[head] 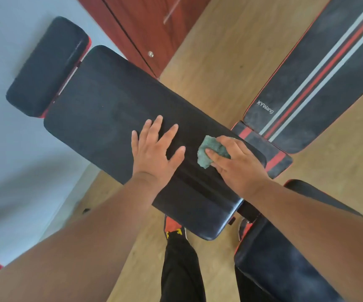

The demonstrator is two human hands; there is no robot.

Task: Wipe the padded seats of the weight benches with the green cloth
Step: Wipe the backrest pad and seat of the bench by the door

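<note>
head view, looking straight down. long black padded seat [110, 110] ran diagonally from 10 o'clock to 5 o'clock across centre frame, surface dusty with a faint smear pattern. left hand [154, 149] lay flat on the pad near centre, fingers straight and spread, palm down, holding nothing. right hand [237, 162] sat just at 3 o'clock of the left hand, pressing the green cloth [211, 152] onto the pad; the cloth was bunched under the fingers, thumb lying over its top, fingers curled round its far side. so the right grip was closed on the cloth, the left grip was open. cloth touched the seat close to its 3 o'clock edge.

small black headrest pad [45, 66] sat at 10 o'clock, just beyond the seat's far end, red frame showing between them. second bench pad [320, 73] at 2 o'clock, black with red and grey stripes and "xywang" lettering, visibly dusty; a short striped seat section [263, 149] lay at its near end, right beside the right hand. third black pad [285, 258] at 5 o'clock, partly hidden by the right forearm. wooden floor [219, 62] under everything, reddish cabinet door [145, 25] at 12 o'clock, pale wall [12, 149] at 9 o'clock. black trouser leg [180, 269] and a red shoe [171, 225] at 6 o'clock.
</note>
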